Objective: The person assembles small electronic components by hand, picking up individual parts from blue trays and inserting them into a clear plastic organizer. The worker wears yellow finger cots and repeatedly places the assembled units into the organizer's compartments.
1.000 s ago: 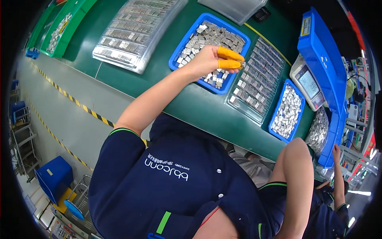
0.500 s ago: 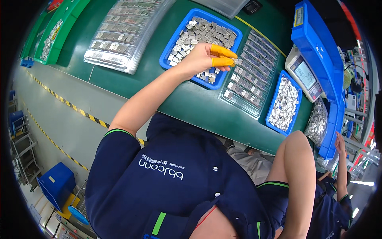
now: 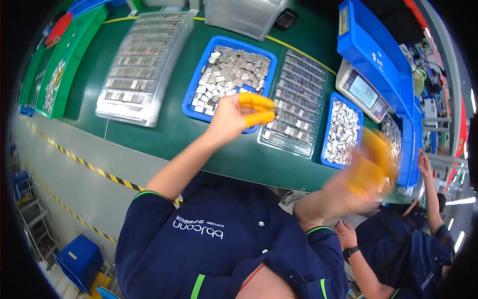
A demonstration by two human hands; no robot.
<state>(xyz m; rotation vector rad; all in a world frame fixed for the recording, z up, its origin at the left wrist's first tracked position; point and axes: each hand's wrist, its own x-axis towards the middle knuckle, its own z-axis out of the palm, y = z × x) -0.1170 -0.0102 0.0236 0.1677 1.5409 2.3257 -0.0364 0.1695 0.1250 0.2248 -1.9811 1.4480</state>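
Note:
My left hand [image 3: 233, 117], with orange finger cots on its fingertips, hovers over the near right corner of a blue bin [image 3: 195, 94] full of small silvery metal pieces. I cannot see whether a piece sits between the fingers. My right hand [image 3: 367, 174], also with orange cots, is raised and badly blurred, just in front of a small blue bin [image 3: 324, 144] of the same pieces. Between the two bins lies a clear tray [image 3: 298, 102] with rows of parts.
A digital scale [image 3: 362, 91] and a long blue rack [image 3: 373, 47] stand at the right. A second clear tray [image 3: 142, 65] lies left, with green bins [image 3: 57, 74] beyond. A clear box [image 3: 244, 17] is at the back. A co-worker [image 3: 398, 244] sits at lower right.
My right hand has swung up from beside my body to the small blue bin, moving fast. My left hand stays over the big blue bin's near corner.

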